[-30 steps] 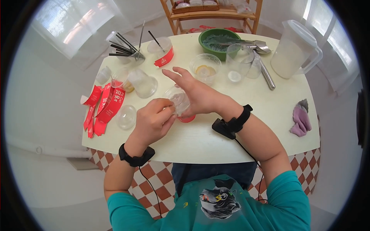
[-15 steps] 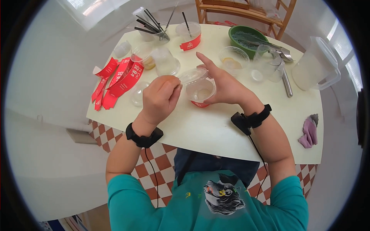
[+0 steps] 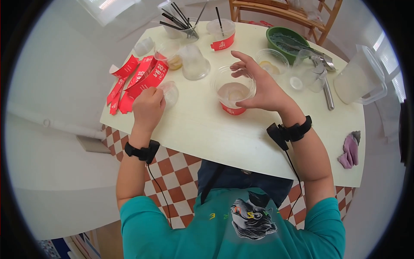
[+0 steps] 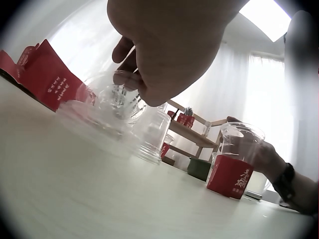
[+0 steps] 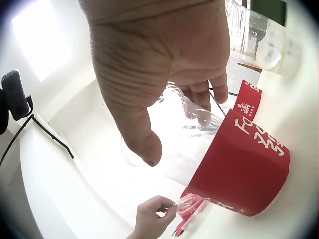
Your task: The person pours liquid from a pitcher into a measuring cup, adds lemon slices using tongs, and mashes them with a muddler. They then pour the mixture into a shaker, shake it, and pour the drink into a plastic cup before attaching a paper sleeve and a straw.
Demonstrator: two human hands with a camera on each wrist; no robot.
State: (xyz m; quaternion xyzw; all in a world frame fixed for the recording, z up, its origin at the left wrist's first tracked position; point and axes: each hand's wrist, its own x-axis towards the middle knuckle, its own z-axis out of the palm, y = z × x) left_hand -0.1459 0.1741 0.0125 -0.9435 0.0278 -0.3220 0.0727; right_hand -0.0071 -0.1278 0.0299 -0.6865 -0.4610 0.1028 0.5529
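In the head view the left hand (image 3: pixel 148 108) pinches the edge of a clear plastic lid (image 3: pixel 170 95), low over the table beside the red paper sleeves (image 3: pixel 148 80). Its fingers touch clear domed plastic (image 4: pixel 117 102) in the left wrist view; whether one or two pieces overlap there, I cannot tell. The right hand (image 3: pixel 269 90) curls round the upper part of an upright clear cup (image 3: pixel 230 88) with a red sleeve (image 5: pixel 244 164), thumb on the near side, fingers at the far side. Something pale lies inside the cup.
Behind stand an upturned cup (image 3: pixel 195 64), a container of black straws (image 3: pixel 189 33) and a red-sleeved cup (image 3: pixel 223 41). A green bowl (image 3: pixel 280 52), clear cups (image 3: pixel 304 73), metal utensil (image 3: pixel 327 93), pitcher (image 3: pixel 360 77) and purple cloth (image 3: pixel 350 151) are at the right.
The left hand has moved left from the cup's rim to beside the red sleeves. The right hand has stayed round the cup. The head view has shifted.
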